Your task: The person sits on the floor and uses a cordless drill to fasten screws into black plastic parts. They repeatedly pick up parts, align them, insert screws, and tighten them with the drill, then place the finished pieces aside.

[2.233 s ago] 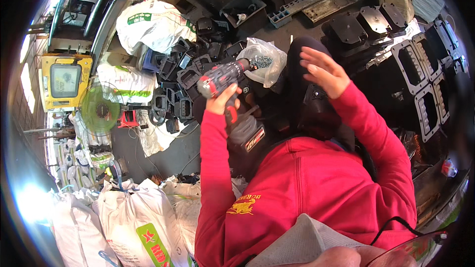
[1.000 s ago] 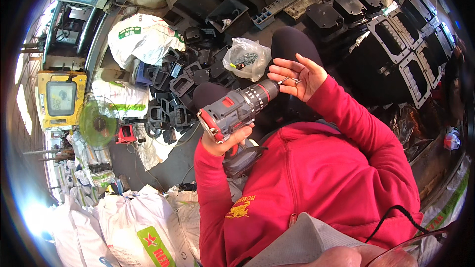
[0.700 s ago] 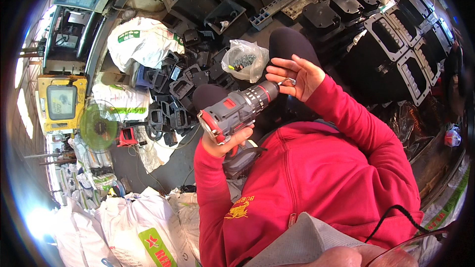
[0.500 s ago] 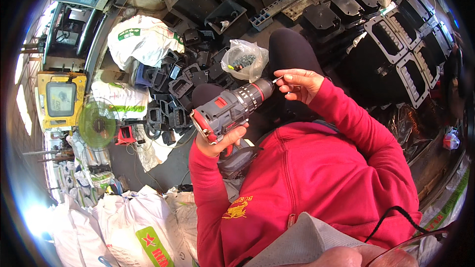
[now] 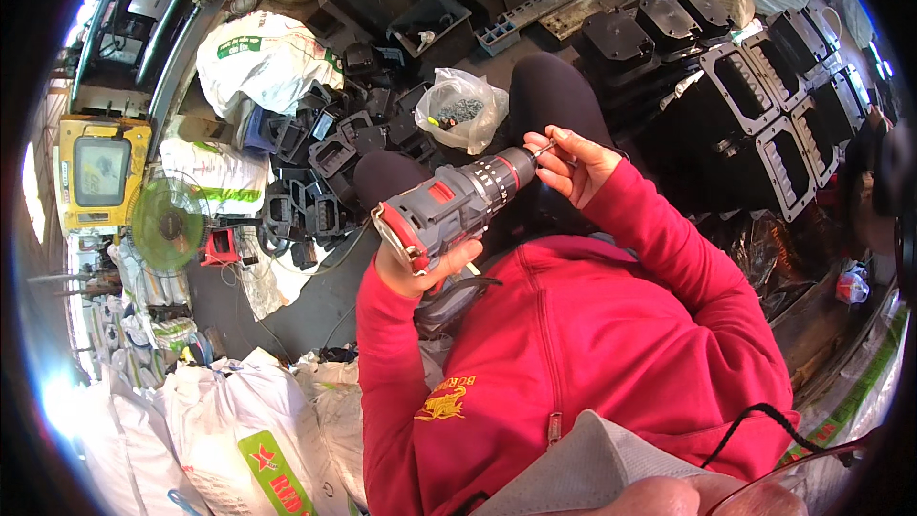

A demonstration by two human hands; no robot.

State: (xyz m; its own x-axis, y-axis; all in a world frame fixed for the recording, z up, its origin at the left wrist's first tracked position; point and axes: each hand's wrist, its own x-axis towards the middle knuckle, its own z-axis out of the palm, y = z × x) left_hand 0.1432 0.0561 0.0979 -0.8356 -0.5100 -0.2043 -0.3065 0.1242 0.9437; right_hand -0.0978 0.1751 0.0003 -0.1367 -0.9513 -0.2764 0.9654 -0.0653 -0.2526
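A grey and red cordless drill lies across my lap area, its chuck pointing up and to the right. My left hand is wrapped round its handle, the thumb along the near side of the body. At the chuck's tip, my right hand pinches a small thin metal piece between thumb and finger. Whether it is a screw or a bit is too small to tell. Just beyond the drill stands an open clear plastic bag holding many small grey metal pieces, apart from both hands.
Black plastic housings are heaped at the left. Black frames stand stacked at the right. A green fan and a yellow machine panel are farther left. White sacks line the near left. A dark bin sits at the back.
The view has shifted slightly, so the surroundings sit a little to the left. My right fingers have turned the metal piece into line with the chuck tip. My left grip is unchanged.
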